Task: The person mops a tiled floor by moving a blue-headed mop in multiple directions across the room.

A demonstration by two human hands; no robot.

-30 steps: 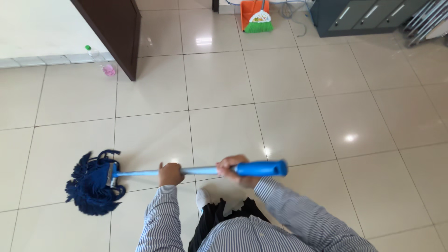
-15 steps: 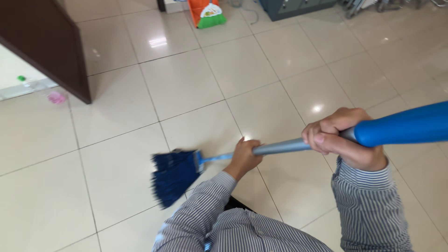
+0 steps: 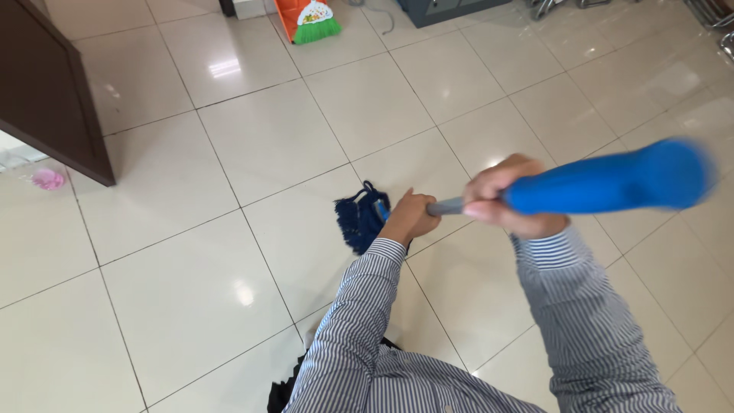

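Observation:
I hold a mop with a dark blue string head [image 3: 357, 218] resting on the cream tiled floor [image 3: 191, 252]. My left hand [image 3: 410, 217] grips the grey shaft low down, just behind the mop head. My right hand [image 3: 501, 206] is closed around the shaft higher up, where the thick blue handle grip [image 3: 612, 181] begins. The handle points up toward the right of the view. Both arms wear striped shirt sleeves.
A dark brown door [image 3: 46, 99] stands at the left, with a pink object [image 3: 48, 179] on the floor beside it. An orange dustpan with a green broom [image 3: 307, 18] leans at the back. A grey cabinet [image 3: 440, 8] and metal legs [image 3: 707, 11] line the far wall.
The mop head has swept across the floor from the left to the centre, in front of me. The handle has swung up toward the right, and the view has turned.

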